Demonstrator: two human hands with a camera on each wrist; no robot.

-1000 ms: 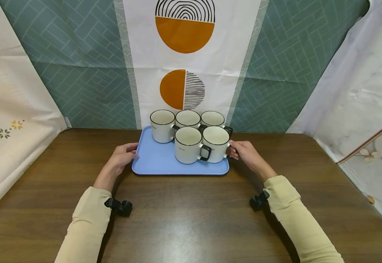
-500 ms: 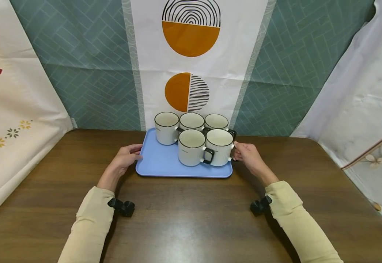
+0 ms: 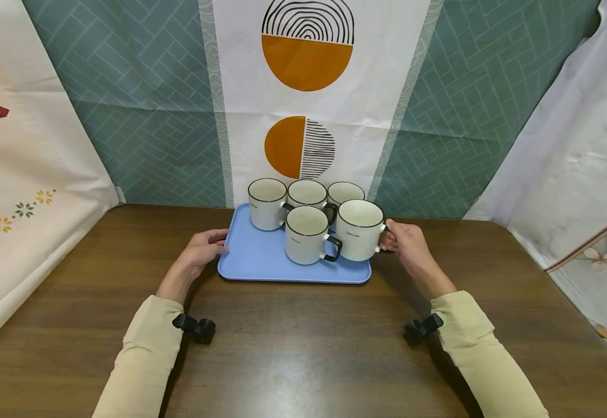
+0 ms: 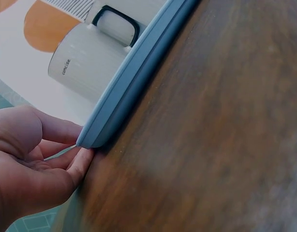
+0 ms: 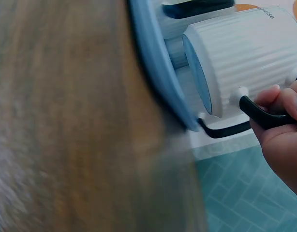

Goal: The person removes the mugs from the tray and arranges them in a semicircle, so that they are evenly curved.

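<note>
The right hand grips the black handle of a white mug, apparently lifted clear of the blue tray at its right edge. The left hand rests relaxed fingers against the tray's left rim. Four mugs stand on it.

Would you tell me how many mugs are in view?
5: three in the back row on the blue tray at; one in front; one gripped by the right hand at.
</note>
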